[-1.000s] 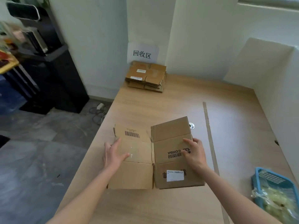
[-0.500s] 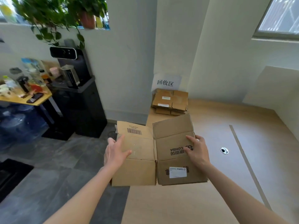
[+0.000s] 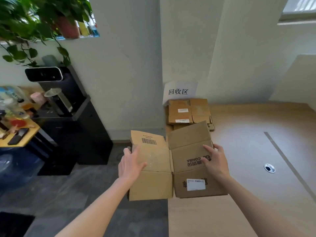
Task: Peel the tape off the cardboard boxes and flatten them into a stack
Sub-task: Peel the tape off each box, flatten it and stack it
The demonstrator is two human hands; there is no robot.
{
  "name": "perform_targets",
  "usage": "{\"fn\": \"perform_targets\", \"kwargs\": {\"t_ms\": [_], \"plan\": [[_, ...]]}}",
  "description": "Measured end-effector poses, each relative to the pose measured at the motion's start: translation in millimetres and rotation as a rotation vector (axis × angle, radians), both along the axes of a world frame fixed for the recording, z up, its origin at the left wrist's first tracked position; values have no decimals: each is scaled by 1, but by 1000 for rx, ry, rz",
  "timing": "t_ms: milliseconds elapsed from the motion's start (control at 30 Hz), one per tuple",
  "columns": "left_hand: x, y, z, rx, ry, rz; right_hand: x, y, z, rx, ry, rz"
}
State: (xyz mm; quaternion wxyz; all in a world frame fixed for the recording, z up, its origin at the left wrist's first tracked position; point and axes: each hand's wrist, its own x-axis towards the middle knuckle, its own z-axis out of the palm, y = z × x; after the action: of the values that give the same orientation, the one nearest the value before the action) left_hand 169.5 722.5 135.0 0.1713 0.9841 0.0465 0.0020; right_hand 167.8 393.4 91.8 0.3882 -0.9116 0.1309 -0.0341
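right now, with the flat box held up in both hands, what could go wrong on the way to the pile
The flattened box is held only at its side edges by the left hand and right hand, so it may fold at its centre crease or slip. Its left half hangs past the table edge, over the floor. Its raised far flap could also catch the stack of flattened boxes below the paper sign and shove it askew.

I stand in what looks like an office break corner. A black water dispenser (image 3: 68, 106) sits by the wall under trailing potted plants (image 3: 34, 19), beside a cluttered side table (image 3: 18, 134). On my long wooden desk (image 3: 248, 151), a paper sign (image 3: 178, 91) marks a stack (image 3: 188, 112) of flattened cardboard.
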Motion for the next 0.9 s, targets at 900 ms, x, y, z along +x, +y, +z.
{"fn": "perform_targets", "kwargs": {"t_ms": [900], "plan": [[315,-50,-15,-222,45,-288,237,-42,62,-225,60,-285]]}}
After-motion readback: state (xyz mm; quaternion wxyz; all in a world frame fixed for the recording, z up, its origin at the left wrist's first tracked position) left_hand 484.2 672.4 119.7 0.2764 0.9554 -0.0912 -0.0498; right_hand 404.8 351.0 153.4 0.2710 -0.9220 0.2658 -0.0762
